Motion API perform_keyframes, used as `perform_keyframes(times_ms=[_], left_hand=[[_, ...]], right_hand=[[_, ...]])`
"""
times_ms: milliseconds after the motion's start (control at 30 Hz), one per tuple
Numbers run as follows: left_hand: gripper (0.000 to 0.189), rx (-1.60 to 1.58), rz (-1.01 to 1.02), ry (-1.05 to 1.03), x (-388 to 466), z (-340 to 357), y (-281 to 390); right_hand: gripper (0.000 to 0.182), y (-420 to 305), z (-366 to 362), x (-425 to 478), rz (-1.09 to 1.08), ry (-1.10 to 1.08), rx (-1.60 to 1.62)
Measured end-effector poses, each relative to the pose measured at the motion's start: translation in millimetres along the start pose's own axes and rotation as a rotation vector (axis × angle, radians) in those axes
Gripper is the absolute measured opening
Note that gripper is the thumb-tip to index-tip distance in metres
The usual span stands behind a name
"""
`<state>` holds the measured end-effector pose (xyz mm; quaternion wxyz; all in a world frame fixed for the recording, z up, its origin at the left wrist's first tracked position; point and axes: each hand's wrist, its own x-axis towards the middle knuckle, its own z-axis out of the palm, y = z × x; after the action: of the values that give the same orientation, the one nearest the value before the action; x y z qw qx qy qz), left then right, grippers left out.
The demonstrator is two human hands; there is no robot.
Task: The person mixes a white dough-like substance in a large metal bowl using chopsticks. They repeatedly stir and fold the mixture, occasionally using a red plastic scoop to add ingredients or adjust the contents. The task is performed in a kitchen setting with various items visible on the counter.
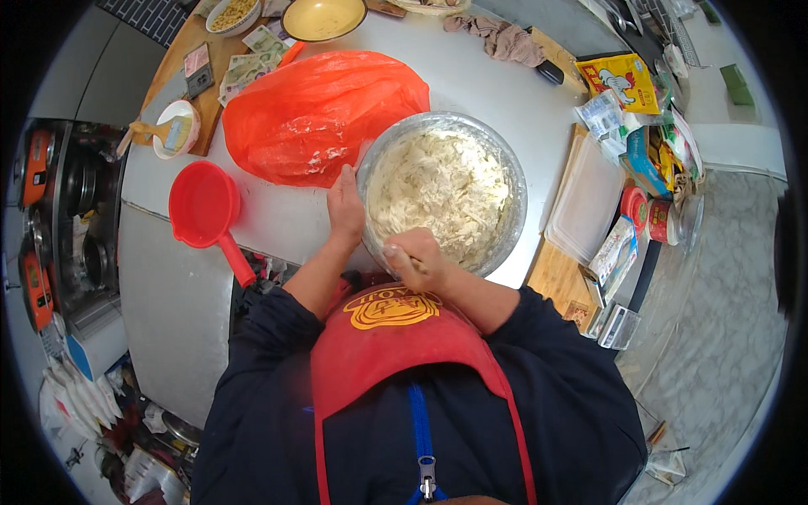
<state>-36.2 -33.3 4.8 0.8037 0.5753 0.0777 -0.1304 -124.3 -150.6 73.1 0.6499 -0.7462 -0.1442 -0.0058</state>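
A large metal mixing bowl (pixel 516 208) stands right in front of me, its inner wall smeared with flour. Shaggy, pale dough (pixel 442 189) fills it in loose flakes and clumps. Against the bowl's left side my left hand (pixel 346 208) steadies it, fingers at the rim. My right hand (pixel 416 255) is a fist over the near rim, closed around a thin stick (pixel 418 265). Only a short end of this stick shows; the rest is hidden by the hand. A floury red plastic bag (pixel 315 120) lies left of the bowl, close to my left hand.
Left are a red ladle (pixel 203 202) and a white bowl with a brush (pixel 177 129). Banknotes (pixel 252 69) and a yellow bowl (pixel 323 17) lie farther back. Right are stacked plastic lids (pixel 584 196) on a wooden board (pixel 558 274), food packets (pixel 622 82) and a cloth (pixel 499 38).
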Motion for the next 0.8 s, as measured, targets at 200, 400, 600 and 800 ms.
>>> perform_keyframes(times_ms=[200, 400, 600, 800], left_hand=[[0.056, -0.060, -0.164, -0.011, 15.3, 2.8, -10.8], [0.060, 0.012, -0.132, -0.048, 9.9, 0.4, -5.0], [0.058, 0.158, -0.125, -0.045, 8.6, -0.1, -4.0], [0.057, -0.052, -0.176, 0.031, 18.9, -11.1, -25.9]], right_hand=[[0.037, 26.5, 28.0, 43.0, 0.127, 0.103, -0.089], [0.045, 68.6, -67.3, 134.4, 0.217, 0.873, 0.231], [0.030, 57.8, -25.2, 104.6, -0.304, 0.646, -0.038], [0.027, 10.5, -2.8, -2.7, -0.148, -0.050, -0.104]])
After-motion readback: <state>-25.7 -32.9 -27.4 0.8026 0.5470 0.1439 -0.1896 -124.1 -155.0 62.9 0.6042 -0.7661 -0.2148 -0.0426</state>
